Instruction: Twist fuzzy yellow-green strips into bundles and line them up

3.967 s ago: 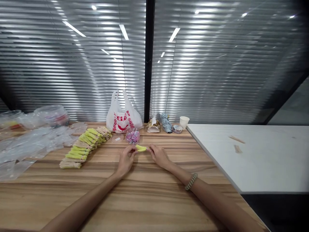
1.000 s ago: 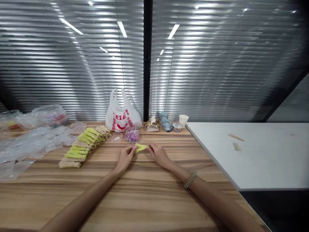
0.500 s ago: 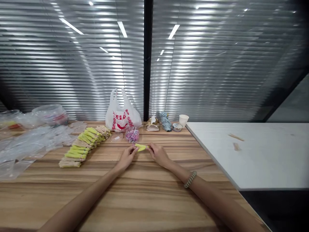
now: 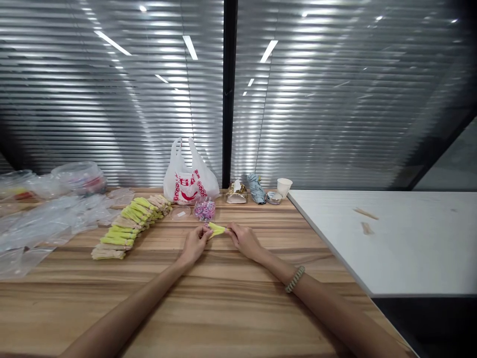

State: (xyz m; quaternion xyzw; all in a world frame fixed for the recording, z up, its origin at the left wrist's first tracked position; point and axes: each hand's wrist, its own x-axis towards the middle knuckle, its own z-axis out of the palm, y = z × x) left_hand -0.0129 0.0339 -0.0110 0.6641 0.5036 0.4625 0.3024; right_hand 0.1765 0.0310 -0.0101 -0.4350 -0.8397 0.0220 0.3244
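My left hand [image 4: 196,244] pinches one end of a small yellow bundle of thin strips [image 4: 216,228], held just above the wooden table. At its other end, the fingers of my right hand [image 4: 244,241] are closed on the bundle. Its exact kind is too small to make out. Right behind my left hand is a clear tub of pink and purple small bands [image 4: 204,210]. A round clear lid [image 4: 181,213] lies beside that tub. Further left, similar yellow and beige bundles [image 4: 128,226] are laid in a long overlapping row.
Clear plastic bags [image 4: 55,219] and clear round containers [image 4: 80,177] cover the left side. At the back stand a white carrier bag [image 4: 191,181], a gold tissue pack [image 4: 236,192], a folded blue umbrella [image 4: 256,188], a tape roll [image 4: 273,198] and a paper cup [image 4: 284,186]. A white table [image 4: 410,243] adjoins at right.
The yellow bundle has tilted slightly between my fingers, and its left end looks more spread. Both hands stay in nearly the same place.
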